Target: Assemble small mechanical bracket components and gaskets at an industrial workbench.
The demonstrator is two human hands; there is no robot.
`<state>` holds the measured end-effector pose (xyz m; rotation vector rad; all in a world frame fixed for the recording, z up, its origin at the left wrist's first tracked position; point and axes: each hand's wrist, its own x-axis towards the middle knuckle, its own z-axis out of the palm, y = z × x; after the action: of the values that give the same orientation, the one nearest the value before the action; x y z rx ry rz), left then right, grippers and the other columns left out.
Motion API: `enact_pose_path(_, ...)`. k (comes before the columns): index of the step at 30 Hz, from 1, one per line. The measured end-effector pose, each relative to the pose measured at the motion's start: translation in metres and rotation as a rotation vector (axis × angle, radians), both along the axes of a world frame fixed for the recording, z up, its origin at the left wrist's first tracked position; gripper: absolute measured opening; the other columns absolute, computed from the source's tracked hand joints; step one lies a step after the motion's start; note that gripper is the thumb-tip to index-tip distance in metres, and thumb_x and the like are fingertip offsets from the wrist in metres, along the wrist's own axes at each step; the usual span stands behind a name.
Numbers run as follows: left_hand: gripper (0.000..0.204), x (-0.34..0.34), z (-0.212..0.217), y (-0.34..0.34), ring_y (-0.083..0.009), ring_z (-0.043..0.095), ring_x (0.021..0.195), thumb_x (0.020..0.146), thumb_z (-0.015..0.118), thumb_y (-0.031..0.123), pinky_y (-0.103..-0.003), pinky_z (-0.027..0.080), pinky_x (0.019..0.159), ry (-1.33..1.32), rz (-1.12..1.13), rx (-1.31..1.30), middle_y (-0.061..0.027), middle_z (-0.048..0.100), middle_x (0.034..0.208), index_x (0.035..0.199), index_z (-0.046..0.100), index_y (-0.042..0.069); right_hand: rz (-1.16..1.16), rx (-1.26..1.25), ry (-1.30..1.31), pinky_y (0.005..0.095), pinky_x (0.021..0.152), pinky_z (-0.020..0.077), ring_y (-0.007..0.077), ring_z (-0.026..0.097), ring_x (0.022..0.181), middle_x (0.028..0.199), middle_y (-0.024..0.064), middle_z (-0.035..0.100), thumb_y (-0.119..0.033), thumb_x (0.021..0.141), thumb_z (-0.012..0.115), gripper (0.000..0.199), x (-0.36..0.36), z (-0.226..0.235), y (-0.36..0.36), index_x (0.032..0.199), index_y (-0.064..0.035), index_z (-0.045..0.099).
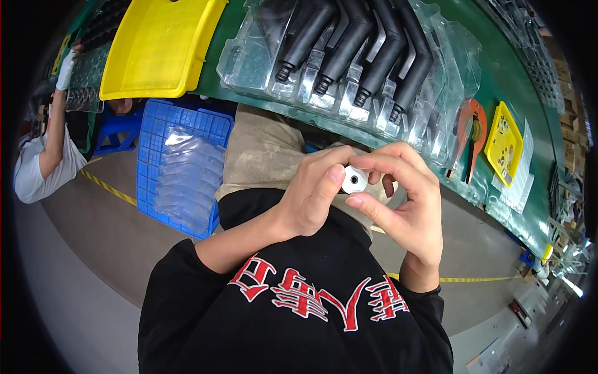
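Observation:
Pinched between both hands in front of my lap is a small white, roundish part [355, 179] with a dark hole in its middle. My left hand [316, 187] grips its left side with thumb and fingers. On its right side, my right hand [408, 196] holds it between thumb and index finger, the other fingers curled behind. Beyond the hands, several black bent handle-like tubes [372, 53] with ribbed ends lie side by side in a clear plastic tray [249, 59]. Whether anything longer extends behind the white part is hidden by the fingers.
A yellow bin [156, 47] sits at the upper left of the green table [486, 75]. On the right lie an orange-handled cutting tool [479, 124] and a small yellow tray [504, 146] with tiny parts. A blue crate [149, 149] holds clear trays. Far left, another person [50, 146] works.

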<state>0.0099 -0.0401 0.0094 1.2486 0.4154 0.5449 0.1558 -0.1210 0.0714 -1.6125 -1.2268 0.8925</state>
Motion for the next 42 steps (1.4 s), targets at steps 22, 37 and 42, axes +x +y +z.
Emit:
enact_pose_path(22,0.039,-0.013,-0.017,0.021,-0.0177,0.051,0.065,0.062,0.085,0.011,-0.032,0.043,0.063,-0.131,-0.201,0.218,-0.0019,0.063,0.078,0.093,0.061,0.005,-0.025,-0.134,0.041,0.0262,0.069,0.0406,0.0171,0.052,0.083,0.102,0.0080,0.059,-0.030,0.055,0.094,0.067,0.022,0.035,-0.015,0.111,-0.0012,0.070)
enact_pose_path(37,0.025,-0.068,-0.008,0.056,-0.0183,0.046,0.052,0.070,0.078,0.004,-0.029,0.037,0.053,-0.185,0.241,0.301,-0.0008,0.056,0.061,0.069,0.053,0.007,0.126,0.025,-0.138,0.0226,0.067,0.0381,0.0116,0.047,0.073,0.088,0.0035,0.058,-0.011,0.078,0.075,0.024,-0.006,0.058,0.157,0.099,-0.0006,0.069)
enact_pose_path(42,0.025,-0.104,-0.007,0.075,-0.0179,0.045,0.052,0.069,0.078,0.003,-0.029,0.038,0.054,-0.128,0.396,0.393,-0.0001,0.055,0.061,0.068,0.053,0.009,0.342,0.234,-0.613,0.0306,0.071,0.0483,0.0199,0.060,0.077,0.095,0.0087,0.063,-0.008,0.086,0.066,0.018,-0.037,0.020,0.307,0.102,-0.0021,0.070)
